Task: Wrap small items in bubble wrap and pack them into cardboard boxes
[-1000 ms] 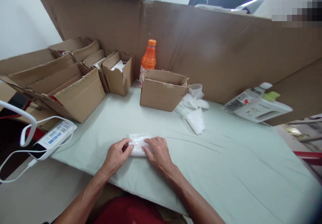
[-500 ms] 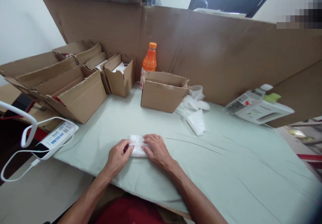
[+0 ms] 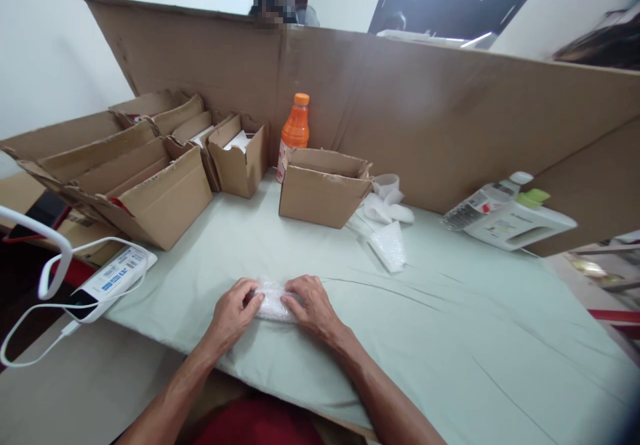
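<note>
Head camera shows the left hand (image 3: 234, 313) and right hand (image 3: 311, 307) both curled onto a small bubble-wrapped packet (image 3: 271, 301), fingers pinching its ends. It lies on the pale green tablecloth (image 3: 450, 311), near its front edge, with an open cardboard box (image 3: 323, 188) well behind.

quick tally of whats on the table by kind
open cardboard boxes: 3, near left, behind it, middle
orange bottle: 1
bubble-wrap bundle, between left hand and right hand: 1
loose bubble-wrap piece: 1
power bank: 1
white device: 1
total: 8
</note>
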A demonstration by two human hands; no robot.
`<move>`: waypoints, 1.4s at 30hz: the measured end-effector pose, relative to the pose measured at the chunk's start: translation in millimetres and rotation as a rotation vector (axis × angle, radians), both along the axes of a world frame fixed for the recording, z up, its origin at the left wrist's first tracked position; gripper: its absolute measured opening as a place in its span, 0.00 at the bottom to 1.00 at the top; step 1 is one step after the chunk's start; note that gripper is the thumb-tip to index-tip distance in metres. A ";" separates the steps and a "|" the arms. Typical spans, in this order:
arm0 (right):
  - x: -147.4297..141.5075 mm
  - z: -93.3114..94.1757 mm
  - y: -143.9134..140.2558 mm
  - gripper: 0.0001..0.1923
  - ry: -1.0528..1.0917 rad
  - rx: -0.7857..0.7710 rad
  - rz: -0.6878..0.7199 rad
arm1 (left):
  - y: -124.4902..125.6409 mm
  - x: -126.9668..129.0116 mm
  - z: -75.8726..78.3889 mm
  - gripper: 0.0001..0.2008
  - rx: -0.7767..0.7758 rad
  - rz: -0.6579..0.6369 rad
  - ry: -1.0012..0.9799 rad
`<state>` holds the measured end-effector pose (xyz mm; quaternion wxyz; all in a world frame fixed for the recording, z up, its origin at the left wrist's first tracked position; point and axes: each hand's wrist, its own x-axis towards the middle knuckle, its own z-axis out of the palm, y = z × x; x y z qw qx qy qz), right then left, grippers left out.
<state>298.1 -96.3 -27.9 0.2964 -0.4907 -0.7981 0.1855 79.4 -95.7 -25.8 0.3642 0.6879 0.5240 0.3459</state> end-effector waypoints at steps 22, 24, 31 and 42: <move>6.5 16.4 -7.0 0.04 0.185 0.273 -0.009 | 2.2 6.8 17.3 0.23 -0.470 0.048 -0.597; 3.5 12.5 -8.9 0.05 0.188 0.209 0.055 | 4.3 6.3 16.2 0.23 -0.518 0.071 -0.698; -0.6 7.6 -11.7 0.05 0.192 0.108 0.025 | 4.8 4.0 9.9 0.21 -0.601 0.099 -0.778; 2.1 9.2 -11.5 0.01 0.163 0.008 0.038 | 0.4 5.1 11.9 0.20 -0.529 0.117 -0.742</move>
